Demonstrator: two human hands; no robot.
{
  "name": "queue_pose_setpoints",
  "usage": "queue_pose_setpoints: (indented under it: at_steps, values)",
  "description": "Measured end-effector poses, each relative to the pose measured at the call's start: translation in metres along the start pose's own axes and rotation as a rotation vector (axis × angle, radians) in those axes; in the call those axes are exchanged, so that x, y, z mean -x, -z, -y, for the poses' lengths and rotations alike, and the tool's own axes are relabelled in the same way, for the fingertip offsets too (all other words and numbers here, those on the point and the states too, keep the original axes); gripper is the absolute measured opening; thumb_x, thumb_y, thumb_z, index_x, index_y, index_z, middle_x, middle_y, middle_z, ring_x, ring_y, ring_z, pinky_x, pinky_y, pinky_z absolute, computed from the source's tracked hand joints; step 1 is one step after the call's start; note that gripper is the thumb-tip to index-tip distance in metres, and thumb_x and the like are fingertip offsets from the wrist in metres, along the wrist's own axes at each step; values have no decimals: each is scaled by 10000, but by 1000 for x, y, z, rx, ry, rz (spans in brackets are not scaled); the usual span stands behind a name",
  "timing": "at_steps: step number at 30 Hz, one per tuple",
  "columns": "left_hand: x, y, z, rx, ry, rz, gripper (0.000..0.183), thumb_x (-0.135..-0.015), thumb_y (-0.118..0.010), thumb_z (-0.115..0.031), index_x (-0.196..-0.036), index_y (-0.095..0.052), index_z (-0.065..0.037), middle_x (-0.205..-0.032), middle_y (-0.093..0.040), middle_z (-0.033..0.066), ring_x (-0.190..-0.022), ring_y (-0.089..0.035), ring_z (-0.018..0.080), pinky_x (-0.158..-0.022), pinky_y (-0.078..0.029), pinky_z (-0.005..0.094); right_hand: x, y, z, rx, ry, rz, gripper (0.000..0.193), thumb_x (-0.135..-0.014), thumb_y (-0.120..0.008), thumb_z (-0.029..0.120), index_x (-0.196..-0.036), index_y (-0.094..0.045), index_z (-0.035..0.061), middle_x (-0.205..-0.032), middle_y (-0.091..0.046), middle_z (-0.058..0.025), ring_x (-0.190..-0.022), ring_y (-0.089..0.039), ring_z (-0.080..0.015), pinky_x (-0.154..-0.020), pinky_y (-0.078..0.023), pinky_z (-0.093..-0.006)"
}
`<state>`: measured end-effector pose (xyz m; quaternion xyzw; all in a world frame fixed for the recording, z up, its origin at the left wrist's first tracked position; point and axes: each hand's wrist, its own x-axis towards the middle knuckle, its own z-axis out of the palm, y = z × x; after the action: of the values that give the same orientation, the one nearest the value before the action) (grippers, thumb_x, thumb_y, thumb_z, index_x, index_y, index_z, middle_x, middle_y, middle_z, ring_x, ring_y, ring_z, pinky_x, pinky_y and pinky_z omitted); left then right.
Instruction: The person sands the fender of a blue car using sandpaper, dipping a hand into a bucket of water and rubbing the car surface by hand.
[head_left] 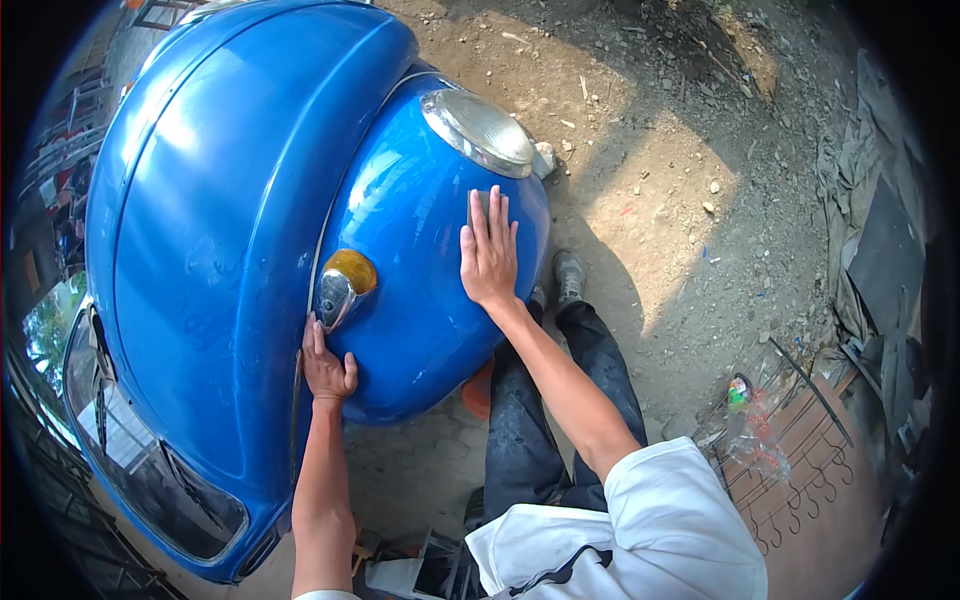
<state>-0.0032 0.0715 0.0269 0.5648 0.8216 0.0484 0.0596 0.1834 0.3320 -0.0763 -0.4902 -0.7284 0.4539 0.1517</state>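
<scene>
A blue, rounded car fender (420, 330) with glossy paint curves out in front of me. My right hand (488, 250) lies with outstretched fingers on it, below the round headlight (480, 132). Under those fingers is a small dark grey piece of sandpaper (487, 200), mostly covered and pressed against the paint. Resting by the seam between fender and hood, my left hand (328, 368) has its thumb apart and holds nothing. Just above its fingertips sits a turn signal lamp (345, 285) with an amber lens and a chrome housing.
The blue hood (220, 200) rises on the left, with the windshield (150, 480) at lower left. Stony ground (690, 190) lies to the right. A brown board (800, 500) with curved metal pieces and clear plastic is at lower right. Beneath the fender shows an orange-red object (478, 392).
</scene>
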Motion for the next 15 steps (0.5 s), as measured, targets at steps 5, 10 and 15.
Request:
queue_pose_setpoints:
  at_steps: [5, 10, 15]
  values:
    - [1, 5, -5, 23, 15, 12, 733, -934, -472, -351, -1513, -196, 5, -1486, -352, 294, -1336, -390, 439, -1102, -316, 484, 11, 11, 26, 9, 247, 134, 536, -1028, -352, 369, -1544, -310, 232, -1616, -227, -122, -1489, -187, -360, -1169, -145, -608]
    - [-32, -10, -54, 160, 362, -238, 739, -838, -622, -423, -1384, -404, 25, -1298, -481, 209, -1196, -418, 384, -1050, -333, 490, 48, 12, 1, 67, 224, 270, 543, -1025, -360, 355, -1552, -293, 244, -1621, -215, -120, -1495, -170, -359, -1170, -130, -610]
    - [-63, -15, -70, -40, 483, -255, 729, -750, -674, -403, -1362, -456, -72, -1283, -484, 155, -1209, -423, 356, -1039, -326, 478, -40, -2, 72, 190, 222, 53, 506, -1026, -373, 366, -1497, -400, 181, -1588, -290, -131, -1476, -217, -368, -1146, -114, -661]
